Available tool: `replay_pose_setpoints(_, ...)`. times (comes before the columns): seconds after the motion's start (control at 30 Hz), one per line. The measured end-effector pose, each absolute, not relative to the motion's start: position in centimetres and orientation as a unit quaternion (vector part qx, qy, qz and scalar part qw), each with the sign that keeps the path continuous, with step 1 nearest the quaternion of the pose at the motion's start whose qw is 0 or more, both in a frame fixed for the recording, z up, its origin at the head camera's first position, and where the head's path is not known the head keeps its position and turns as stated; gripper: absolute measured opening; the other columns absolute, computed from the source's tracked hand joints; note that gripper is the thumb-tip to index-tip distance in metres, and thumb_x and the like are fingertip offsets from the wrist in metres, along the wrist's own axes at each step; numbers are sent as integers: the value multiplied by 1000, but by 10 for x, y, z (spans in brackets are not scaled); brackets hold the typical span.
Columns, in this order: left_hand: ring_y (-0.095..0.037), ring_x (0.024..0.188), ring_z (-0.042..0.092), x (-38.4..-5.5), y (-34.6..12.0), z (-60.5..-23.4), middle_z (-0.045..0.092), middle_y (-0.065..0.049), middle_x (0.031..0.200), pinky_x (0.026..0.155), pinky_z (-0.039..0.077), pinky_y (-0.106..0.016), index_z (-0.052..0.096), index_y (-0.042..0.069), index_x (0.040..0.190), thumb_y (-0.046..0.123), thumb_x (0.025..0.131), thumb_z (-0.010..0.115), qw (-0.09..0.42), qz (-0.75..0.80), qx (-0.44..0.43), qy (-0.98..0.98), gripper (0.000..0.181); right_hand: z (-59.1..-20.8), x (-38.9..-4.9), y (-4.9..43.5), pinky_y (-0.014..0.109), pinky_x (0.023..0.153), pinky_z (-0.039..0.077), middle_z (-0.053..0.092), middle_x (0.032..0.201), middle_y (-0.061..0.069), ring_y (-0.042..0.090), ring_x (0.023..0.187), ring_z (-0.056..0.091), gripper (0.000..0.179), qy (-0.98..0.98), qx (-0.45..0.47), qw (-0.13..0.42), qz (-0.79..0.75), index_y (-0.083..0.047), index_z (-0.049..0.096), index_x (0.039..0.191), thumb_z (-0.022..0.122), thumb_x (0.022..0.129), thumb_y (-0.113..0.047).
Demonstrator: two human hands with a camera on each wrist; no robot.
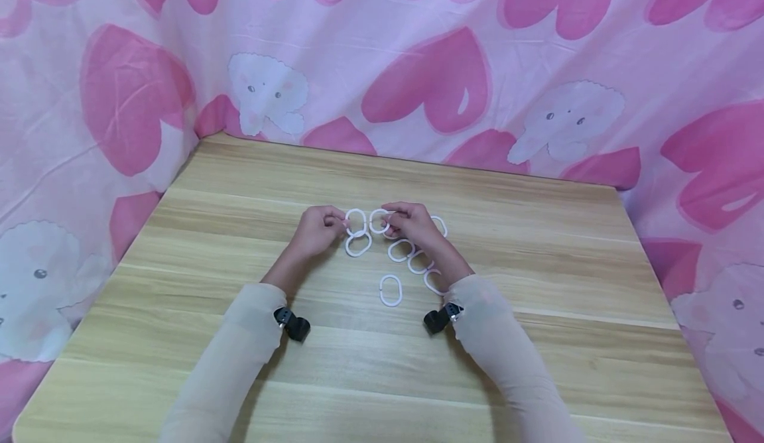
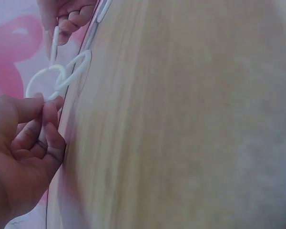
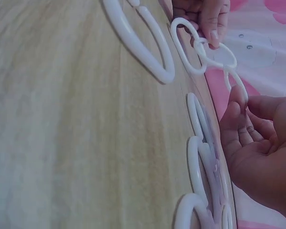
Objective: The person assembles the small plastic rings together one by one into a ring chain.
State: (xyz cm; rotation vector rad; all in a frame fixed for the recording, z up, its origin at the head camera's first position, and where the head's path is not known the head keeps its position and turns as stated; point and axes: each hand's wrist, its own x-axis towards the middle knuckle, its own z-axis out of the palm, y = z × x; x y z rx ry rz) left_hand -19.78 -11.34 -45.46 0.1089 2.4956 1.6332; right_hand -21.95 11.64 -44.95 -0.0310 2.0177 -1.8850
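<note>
Pinched at its edge by my left hand [image 1: 319, 231] is a white oval plastic ring [image 1: 356, 210]. A second white ring [image 1: 358, 256] is linked through it and hangs below. My right hand [image 1: 416, 225] pinches another white ring [image 1: 371, 221] between thumb and fingers. In the right wrist view this right-hand ring [image 3: 239, 81] meets the rim of the left-hand ring [image 3: 232, 52], overlapping it there. Both hands work close together above the wooden table, facing each other, with the rings between them.
Under and beside the right forearm several white rings [image 1: 409, 241] lie on the table [image 1: 334, 377] in a row. One single ring [image 1: 382, 292] lies apart, nearer to me. Another ring [image 1: 445, 227] shows past the right hand. A pink patterned curtain [image 1: 340, 52] surrounds the table's far edges.
</note>
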Motion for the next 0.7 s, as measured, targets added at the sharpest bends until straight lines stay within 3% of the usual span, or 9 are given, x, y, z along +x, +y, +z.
replay_pose_setpoints(0.3, -11, 73, 67, -203, -107, -452, 77, -23, 94, 63, 53, -17, 70, -6, 102, 3, 96, 66, 87, 545, 45, 833, 12, -448, -220, 118, 16, 63, 58, 72, 85, 6, 4, 61, 63, 41, 711, -6, 190, -677, 12, 53, 138, 51, 97, 5)
replay_pose_setpoints(0.7, -13, 76, 68, -200, -98, -448, 76, -22, 95, 67, 55, -18, 70, -5, 102, 2, 95, 67, 98, 544, 61, 831, 10, -450, -222, 110, 14, 59, 55, 68, 65, -9, 2, 58, 61, 40, 730, -6, 187, -657, 12, 57, 134, 59, 95, 3)
